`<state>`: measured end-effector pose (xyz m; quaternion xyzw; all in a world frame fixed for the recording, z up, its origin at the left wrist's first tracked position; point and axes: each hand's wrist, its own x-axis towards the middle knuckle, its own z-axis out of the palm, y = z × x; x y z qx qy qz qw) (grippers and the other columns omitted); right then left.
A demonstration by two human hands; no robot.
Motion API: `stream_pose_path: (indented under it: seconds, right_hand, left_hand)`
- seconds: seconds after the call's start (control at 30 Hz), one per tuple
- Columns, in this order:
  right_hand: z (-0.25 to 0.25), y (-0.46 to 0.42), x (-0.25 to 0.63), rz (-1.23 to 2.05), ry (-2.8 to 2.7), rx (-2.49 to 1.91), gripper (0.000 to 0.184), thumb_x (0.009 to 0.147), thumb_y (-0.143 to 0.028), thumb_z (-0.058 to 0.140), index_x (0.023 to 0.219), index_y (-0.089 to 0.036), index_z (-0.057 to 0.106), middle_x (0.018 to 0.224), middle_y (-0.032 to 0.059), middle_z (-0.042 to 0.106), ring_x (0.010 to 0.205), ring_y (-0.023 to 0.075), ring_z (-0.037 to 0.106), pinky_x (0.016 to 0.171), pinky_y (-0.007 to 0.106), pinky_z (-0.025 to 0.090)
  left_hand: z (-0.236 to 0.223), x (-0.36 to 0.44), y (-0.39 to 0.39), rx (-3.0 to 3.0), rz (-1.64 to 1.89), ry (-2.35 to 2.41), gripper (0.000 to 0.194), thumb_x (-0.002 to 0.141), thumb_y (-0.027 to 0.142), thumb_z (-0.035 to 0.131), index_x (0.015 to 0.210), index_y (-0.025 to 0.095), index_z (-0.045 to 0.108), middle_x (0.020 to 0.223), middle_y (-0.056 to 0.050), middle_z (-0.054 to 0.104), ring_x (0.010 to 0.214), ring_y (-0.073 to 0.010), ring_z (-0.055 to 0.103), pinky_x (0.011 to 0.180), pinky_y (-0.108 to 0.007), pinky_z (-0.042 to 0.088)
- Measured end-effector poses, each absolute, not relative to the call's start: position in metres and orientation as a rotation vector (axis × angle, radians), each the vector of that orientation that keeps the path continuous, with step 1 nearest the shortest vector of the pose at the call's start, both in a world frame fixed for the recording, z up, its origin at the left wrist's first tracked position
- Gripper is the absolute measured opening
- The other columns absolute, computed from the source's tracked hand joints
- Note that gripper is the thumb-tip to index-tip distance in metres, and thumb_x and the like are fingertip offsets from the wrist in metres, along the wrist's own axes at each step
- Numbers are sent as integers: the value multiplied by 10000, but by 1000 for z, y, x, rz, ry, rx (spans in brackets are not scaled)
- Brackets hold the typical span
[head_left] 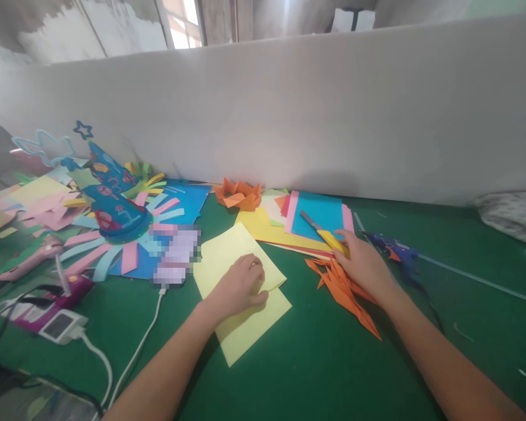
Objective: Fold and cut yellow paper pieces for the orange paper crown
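My left hand (241, 286) rests on pale yellow paper (223, 251), thumb apart from the slightly bent fingers. The paper is folded, with one layer lying over another on the green table. To the right, my right hand (355, 257) grips a yellow utility knife (331, 238) by its handle. The knife's blade end points up and left over a blue sheet (318, 213). Folded orange paper pieces (342, 292) with pointed tips lie just below my right hand, partly under the wrist.
Party hats (114, 204) with paper strips stand at left. Nearby are a pink glue gun (30, 257), a power strip (48, 318) and a white cable (146, 333). An orange folded paper ring (239, 194) sits by the grey wall (263, 117). A blue glue gun (398, 251) lies right.
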<state>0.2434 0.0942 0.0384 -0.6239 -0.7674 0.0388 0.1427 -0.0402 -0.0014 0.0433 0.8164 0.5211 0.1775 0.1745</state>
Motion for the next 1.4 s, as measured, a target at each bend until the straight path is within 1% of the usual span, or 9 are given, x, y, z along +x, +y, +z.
stream_pose_path:
  seconds: [0.17,0.27,0.37,0.47,0.57,0.93,1.07,1.2,1.4]
  right_hand:
    - [44,87,244,230,-2213,-1569,442,853,-262,382,1274,-162,471,1194,136,583,1041,277,574,818,373,462]
    - [50,75,248,471,-2342,-1315,412,883,-293,354,1266,-246,496,1250,82,548,1123,255,523,915,396,431]
    - [58,59,254,715,-2459,-1147,392,872,-339,428,1252,-313,521,1244,46,547,1125,246,515,937,392,425]
    - [63,44,258,916,-2551,-1131,364,862,-363,476,1213,-341,567,1173,44,570,1013,224,570,841,347,480]
    - [63,34,258,1024,-2602,-1156,353,879,-353,447,1203,-350,586,1139,48,567,839,177,608,689,287,505]
    - [63,10,230,452,-2809,-1166,365,893,-263,419,1215,-339,575,993,54,570,747,149,576,611,249,446]
    - [52,1,226,180,-2892,-1129,391,876,-244,448,1254,-274,546,862,51,572,625,136,549,499,220,360]
    - [38,-8,222,-6,-2897,-1126,402,880,-284,458,1277,-259,517,777,28,558,542,122,514,444,229,263]
    - [30,-21,220,-67,-2824,-1224,403,907,-275,406,1292,-202,498,742,19,551,541,128,537,432,242,241]
  left_hand:
    - [40,-45,-1,2308,538,1393,87,792,221,581,716,183,593,1122,-97,559,1062,-245,522,891,-389,460]
    - [35,-47,-1,2328,568,1317,123,806,226,573,694,185,603,1160,-87,558,1139,-257,484,971,-418,412]
    - [33,-50,1,2309,590,1292,127,822,233,554,717,181,604,1192,-93,546,1127,-257,496,960,-417,426]
    - [33,-53,3,2258,584,1299,164,869,268,489,787,181,602,1217,-94,527,1071,-229,535,915,-383,461]
    - [32,-57,5,2225,571,1292,187,896,285,449,811,188,585,1201,-77,535,1121,-209,510,951,-355,438]
    - [36,-56,5,2169,537,1340,263,904,359,433,789,197,606,1227,-60,534,1163,-215,488,972,-366,428]
    - [32,-52,5,2234,581,1412,259,931,349,381,969,205,594,1298,-80,485,1195,-214,462,1002,-375,398]
    - [22,-48,7,2406,563,1455,326,949,302,327,1226,222,479,1306,-74,495,1205,-223,436,1036,-431,339]
    - [20,-47,8,2484,489,1449,368,960,281,263,1277,244,447,1321,-45,498,1236,-214,410,1071,-438,293]
